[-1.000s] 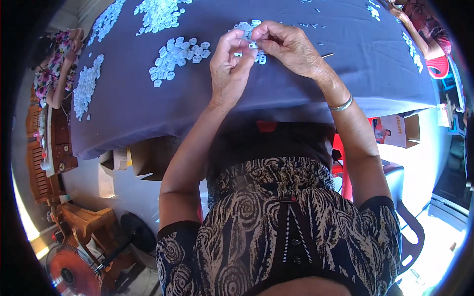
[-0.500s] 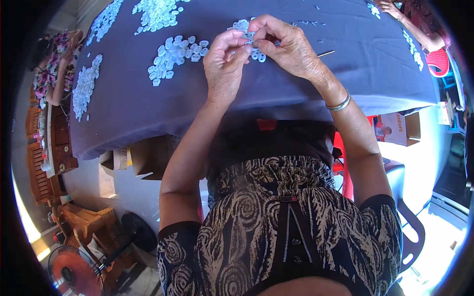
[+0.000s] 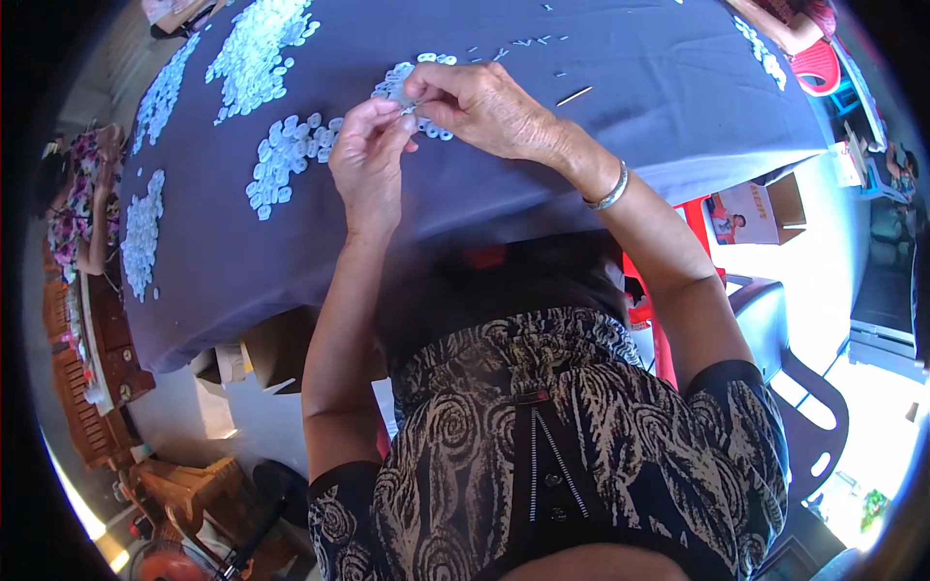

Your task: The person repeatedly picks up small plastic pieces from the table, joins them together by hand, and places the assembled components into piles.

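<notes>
1. Left hand (image 3: pixel 369 160): thumb and fingertips pinched on small whitish plastic piece (image 3: pixel 408 110);
2. Right hand (image 3: pixel 484 108): fingertips closed on same piece; held above pile of white oval plastic pieces (image 3: pixel 438 130);
3. View swung; hands still joined, suggesting unfinished handling.

pinched piece (image 3: pixel 407 110) over the table (image 3: pixel 581 165) looked too tiny to name, white pile (image 3: pixel 393 79) on the table was part-hidden

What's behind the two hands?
A pile of small white pieces on the dark cloth, showing around the right hand and above the left hand. Whatever the hands cover can't be seen.
</notes>
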`<move>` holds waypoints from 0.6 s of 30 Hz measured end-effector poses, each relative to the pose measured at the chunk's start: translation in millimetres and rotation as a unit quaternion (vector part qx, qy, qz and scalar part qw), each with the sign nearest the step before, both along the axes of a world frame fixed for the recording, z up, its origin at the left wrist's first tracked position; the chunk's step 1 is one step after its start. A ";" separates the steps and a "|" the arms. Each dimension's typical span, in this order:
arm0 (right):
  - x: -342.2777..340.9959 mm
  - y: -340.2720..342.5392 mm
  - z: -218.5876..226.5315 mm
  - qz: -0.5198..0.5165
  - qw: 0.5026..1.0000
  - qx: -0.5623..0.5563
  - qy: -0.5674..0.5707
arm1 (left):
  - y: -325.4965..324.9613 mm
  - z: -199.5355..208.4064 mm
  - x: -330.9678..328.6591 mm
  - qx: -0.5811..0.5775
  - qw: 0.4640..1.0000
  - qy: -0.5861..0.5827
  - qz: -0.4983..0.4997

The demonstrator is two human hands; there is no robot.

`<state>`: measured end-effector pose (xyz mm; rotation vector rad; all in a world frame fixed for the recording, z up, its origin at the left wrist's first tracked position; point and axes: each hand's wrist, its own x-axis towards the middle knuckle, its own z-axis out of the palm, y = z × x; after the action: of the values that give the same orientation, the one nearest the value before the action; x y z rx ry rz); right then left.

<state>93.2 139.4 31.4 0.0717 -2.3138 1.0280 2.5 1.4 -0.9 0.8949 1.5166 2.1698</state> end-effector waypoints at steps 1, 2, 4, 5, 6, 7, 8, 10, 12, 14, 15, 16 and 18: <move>-0.1 7.6 0.5 -0.013 0.998 0.053 0.021 | -0.5 1.4 0.4 -0.008 1.000 0.001 -0.001; 0.7 17.5 1.9 -0.027 0.993 0.107 0.042 | 0.1 1.6 0.9 -0.006 1.000 -0.001 -0.004; 6.1 45.2 5.7 -0.066 0.992 0.107 0.003 | -0.9 1.3 0.5 -0.018 1.000 -0.006 -0.012; 13.1 63.3 5.8 -0.078 0.990 0.115 -0.029 | 0.4 1.2 0.9 -0.015 1.000 -0.007 -0.012; 20.0 81.9 4.8 -0.105 0.981 0.137 -0.085 | 0.9 1.5 1.5 -0.026 1.000 -0.006 -0.010; 28.2 94.8 10.0 -0.133 0.969 0.155 -0.140 | 1.0 0.6 1.9 -0.037 0.999 -0.005 -0.008; 37.7 108.5 10.5 -0.133 0.968 0.157 -0.140 | 2.7 1.0 4.0 -0.034 0.999 -0.006 -0.009; 50.3 128.5 6.3 -0.126 0.962 0.112 -0.214 | 3.2 -0.7 6.8 -0.039 0.999 -0.005 -0.022; 58.1 135.3 5.6 -0.119 0.951 0.125 -0.258 | 2.5 -3.8 7.3 -0.041 0.999 -0.008 -0.025; 59.4 138.3 -0.4 -0.111 0.937 0.138 -0.301 | 2.4 -4.1 8.4 -0.043 0.999 -0.010 -0.030; 59.0 137.5 -6.0 -0.113 0.941 0.129 -0.290 | 2.8 -3.5 9.3 -0.052 0.998 -0.005 -0.030; 58.9 138.1 -10.2 -0.115 0.945 0.120 -0.280 | 3.1 -3.0 10.4 -0.061 0.998 0.000 -0.031; 55.6 134.2 -8.3 -0.108 0.942 0.148 -0.281 | 1.9 -3.6 11.2 -0.065 0.997 0.000 -0.028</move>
<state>148.8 273.6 23.1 -0.3989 -2.8958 0.6345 13.6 3.3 -4.5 0.8843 1.5929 2.0057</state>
